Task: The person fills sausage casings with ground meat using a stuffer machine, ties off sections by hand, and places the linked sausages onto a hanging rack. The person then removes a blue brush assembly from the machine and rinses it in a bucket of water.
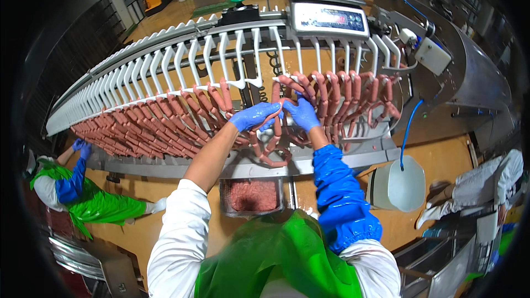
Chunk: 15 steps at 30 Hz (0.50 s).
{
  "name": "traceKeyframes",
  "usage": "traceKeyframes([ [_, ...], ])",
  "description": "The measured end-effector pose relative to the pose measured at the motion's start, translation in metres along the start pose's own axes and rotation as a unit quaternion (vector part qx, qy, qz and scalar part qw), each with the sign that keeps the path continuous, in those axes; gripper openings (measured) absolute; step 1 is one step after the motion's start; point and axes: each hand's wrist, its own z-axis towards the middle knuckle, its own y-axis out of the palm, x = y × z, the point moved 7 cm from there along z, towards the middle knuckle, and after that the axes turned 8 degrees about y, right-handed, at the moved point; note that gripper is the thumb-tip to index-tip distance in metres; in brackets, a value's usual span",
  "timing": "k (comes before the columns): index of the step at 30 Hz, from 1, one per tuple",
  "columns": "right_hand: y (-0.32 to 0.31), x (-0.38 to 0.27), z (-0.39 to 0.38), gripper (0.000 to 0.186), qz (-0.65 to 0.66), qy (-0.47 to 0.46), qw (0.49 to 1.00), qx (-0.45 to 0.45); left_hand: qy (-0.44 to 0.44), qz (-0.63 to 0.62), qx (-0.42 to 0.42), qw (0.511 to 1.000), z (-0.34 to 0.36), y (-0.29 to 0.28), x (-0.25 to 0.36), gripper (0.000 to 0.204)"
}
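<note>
Between hanging rows, left hand [255, 116], right hand [301, 113] gripping sausage links [274, 132], gap above.

A long curved rack of hooks [221, 55] runs from far left to right, with sausage links [160, 118] hanging in loops beneath it. Both hands meet at a gap in the row, the left hand [255, 116] just beside the right hand [302, 113], touching a sausage loop [273, 152]. A scale [326, 14] sits behind the rack. A tray of meat [254, 196] lies below the hands. A bucket [400, 185] stands lower right, another worker [83, 196] lower left.
</note>
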Motion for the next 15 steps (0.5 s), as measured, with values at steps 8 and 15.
traceKeyframes([
  [8, 0.053, -0.037, -0.105, 0.041, -0.036, -0.157, 0.984, 0.08, 0.041, 0.283, 0.189, 0.94, 0.015, -0.054, -0.035, 0.049],
  [15, 0.026, -0.01, -0.072, 0.059, 0.074, 0.095, 0.99, -0.075, -0.023, 0.297, 0.188, 0.936, 0.006, -0.013, 0.001, 0.077],
])
